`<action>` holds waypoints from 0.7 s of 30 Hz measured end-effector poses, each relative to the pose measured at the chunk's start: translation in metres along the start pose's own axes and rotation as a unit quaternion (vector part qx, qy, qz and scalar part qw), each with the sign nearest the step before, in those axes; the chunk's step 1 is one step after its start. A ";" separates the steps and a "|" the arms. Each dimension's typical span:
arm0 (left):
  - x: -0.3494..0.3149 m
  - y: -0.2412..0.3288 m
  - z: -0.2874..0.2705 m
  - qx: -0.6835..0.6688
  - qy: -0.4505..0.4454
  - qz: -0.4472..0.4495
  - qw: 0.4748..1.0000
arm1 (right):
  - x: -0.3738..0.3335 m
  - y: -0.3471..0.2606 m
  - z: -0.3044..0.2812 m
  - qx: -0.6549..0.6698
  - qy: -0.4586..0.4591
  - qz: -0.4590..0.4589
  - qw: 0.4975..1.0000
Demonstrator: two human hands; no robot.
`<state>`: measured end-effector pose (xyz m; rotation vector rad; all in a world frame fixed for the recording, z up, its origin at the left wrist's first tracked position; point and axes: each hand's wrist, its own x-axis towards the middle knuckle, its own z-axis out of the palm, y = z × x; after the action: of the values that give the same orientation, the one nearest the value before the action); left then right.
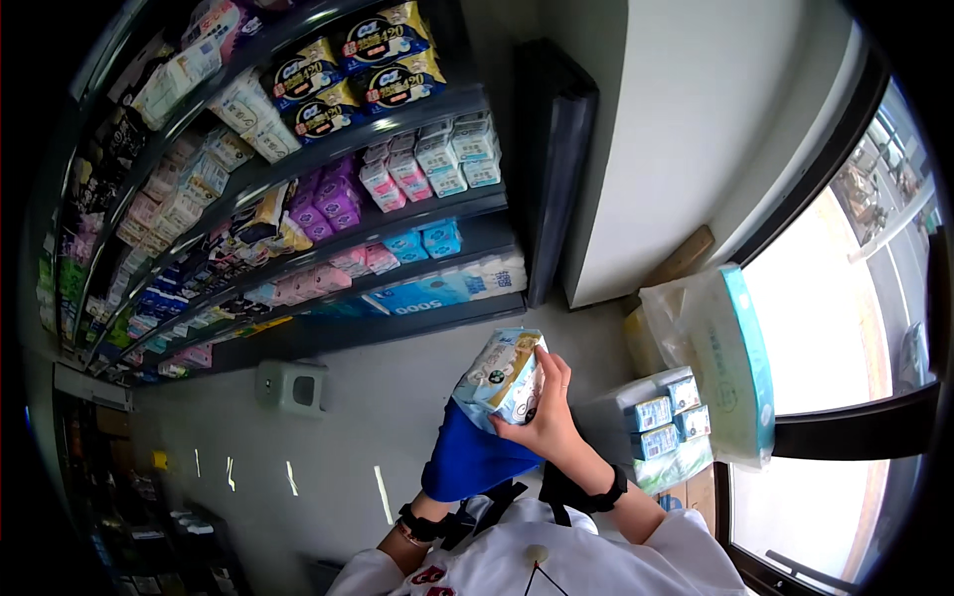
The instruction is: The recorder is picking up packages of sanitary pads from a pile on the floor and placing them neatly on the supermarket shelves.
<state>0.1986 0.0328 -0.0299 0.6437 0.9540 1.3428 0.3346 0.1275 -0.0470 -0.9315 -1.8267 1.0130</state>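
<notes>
In front of my chest is a boxy, soft-wrapped tissue pack [502, 372], light blue and white with a gold-brown band. My right hand [545, 422] is closed round its right side, thumb at the near edge and fingers along the far one. A blue cloth [475, 455] lies against the near, lower left side of the pack. My left hand [431, 507] reaches into this cloth and holds it up; the cloth hides the fingers, so their exact grip does not show.
Shelves [437, 214] of wrapped packs curve along the left and far side. Right of me, a clear-wrapped bundle of small blue packs [654, 412] stands beside a large plastic-wrapped package [735, 368] by the window. A grey plastic stool [291, 387] stands on the floor to the left.
</notes>
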 end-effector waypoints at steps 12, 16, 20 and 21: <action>-0.079 0.040 -0.213 -0.304 0.182 0.287 0.890 | 0.015 -0.111 0.200 0.123 -0.173 -0.174 0.962; -0.105 0.068 -0.257 -0.348 0.132 0.360 0.856 | 0.023 -0.115 0.250 0.193 -0.221 -0.213 0.932; -0.111 0.086 -0.289 -0.352 0.136 0.374 0.847 | 0.005 -0.122 0.287 0.435 -0.323 0.090 0.835; -0.111 0.088 -0.297 -0.346 0.134 0.376 0.849 | 0.003 -0.122 0.292 0.445 -0.381 0.218 0.780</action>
<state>-0.0971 -0.1023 -0.0797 0.2514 0.3354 2.3705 0.0451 -0.0001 -0.0339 -0.3203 -1.3554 2.5370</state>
